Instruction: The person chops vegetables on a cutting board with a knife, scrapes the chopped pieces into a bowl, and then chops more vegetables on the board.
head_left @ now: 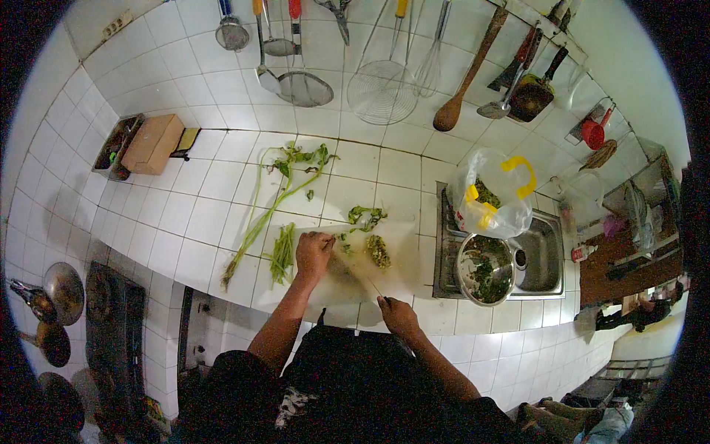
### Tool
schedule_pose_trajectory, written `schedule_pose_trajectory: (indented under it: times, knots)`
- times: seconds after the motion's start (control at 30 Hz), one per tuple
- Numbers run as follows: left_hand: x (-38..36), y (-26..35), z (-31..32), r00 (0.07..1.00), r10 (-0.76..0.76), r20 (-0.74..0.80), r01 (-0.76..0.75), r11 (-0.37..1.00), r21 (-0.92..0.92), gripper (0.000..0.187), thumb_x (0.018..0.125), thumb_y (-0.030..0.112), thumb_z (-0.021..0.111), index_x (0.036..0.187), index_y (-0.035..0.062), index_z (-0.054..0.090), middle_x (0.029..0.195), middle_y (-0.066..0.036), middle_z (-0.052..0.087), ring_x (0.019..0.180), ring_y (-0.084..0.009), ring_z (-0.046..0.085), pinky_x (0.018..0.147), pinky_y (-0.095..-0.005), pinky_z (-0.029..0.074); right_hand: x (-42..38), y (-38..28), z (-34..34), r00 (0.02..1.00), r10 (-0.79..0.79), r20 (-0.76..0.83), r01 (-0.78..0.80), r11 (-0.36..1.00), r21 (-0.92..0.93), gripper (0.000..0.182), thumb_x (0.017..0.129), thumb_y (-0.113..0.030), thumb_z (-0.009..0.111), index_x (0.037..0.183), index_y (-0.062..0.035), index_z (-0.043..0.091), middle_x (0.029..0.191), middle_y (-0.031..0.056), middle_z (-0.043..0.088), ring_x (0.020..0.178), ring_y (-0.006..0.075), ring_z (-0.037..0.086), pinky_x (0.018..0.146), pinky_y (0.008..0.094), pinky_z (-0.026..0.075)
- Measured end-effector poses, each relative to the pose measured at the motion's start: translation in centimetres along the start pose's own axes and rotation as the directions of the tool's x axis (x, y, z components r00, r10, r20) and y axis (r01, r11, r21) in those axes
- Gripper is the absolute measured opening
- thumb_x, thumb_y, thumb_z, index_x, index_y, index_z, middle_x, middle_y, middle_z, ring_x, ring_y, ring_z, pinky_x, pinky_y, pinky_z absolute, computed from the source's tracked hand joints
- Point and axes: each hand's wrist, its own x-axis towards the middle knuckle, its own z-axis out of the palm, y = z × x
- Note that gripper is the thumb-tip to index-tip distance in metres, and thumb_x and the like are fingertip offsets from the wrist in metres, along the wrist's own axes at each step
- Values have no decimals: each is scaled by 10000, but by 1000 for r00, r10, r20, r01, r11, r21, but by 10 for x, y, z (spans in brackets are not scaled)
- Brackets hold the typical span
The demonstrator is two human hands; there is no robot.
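Observation:
My right hand (400,320) is wrapped round the handle of a knife (365,282), whose pale blade slants up and left across a white cutting board (403,274). Near the blade's far end, my left hand (313,255) is closed, its knuckles upward; what its fingers hold, if anything, is hidden. Just left of it lies a bunch of cut green stalks (282,253). Chopped greens (378,251) form a small pile right of the blade, with loose leaves (366,216) above it. Long leafy stems (277,200) with roots lie on the tiles farther left.
A metal bowl (486,269) with chopped greens stands partly over the sink (547,255). Behind it is a clear plastic container (494,194) with yellow handles. Strainers, a whisk and a wooden spoon (449,115) hang on the wall. A cardboard box (153,144) is at left.

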Motion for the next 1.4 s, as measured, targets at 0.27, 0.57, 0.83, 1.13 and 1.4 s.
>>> schedule_pose_trajectory:
  times: [0.27,0.57,0.83,1.13,1.4]
  knots:
    - [23,-11,32,953,55,298,-71,996,44,110,753,167,716,832,94,696,957,-86,653,933,-294,593,803,-408,502,-10,5,-13,992,-11,-129,31,988,152,578,977,-507,375,996,12,629,909,277,641,911,463,601,796,500,474]
    - [5,24,6,936,182,301,-192,981,5,408,683,308,791,940,12,677,1043,-132,654,1034,-316,574,896,-399,489,-16,22,-17,988,50,-148,-10,966,257,602,963,-537,403,966,18,636,879,283,635,890,459,606,775,481,471]
    - [0,-3,29,933,215,289,-222,975,-7,283,685,161,763,920,26,684,1026,-127,663,1019,-323,574,882,-409,486,-22,23,-18,992,96,-85,-73,968,241,592,959,-544,377,1087,-39,659,1027,242,658,1004,436,606,885,476,476]
    - [-25,19,28,969,145,198,-130,988,-84,144,714,99,699,847,44,691,860,-125,674,887,-319,615,777,-434,511,-20,32,-14,994,49,-93,-28,977,214,595,957,-550,380,1096,-43,659,1019,244,659,990,433,613,879,476,478]
    - [-51,30,31,955,223,194,-229,973,9,107,722,127,705,792,48,689,786,-115,620,857,-324,587,751,-436,506,-20,37,-7,989,25,-145,13,966,257,597,958,-530,411,1018,15,648,896,265,651,898,439,623,801,464,484]
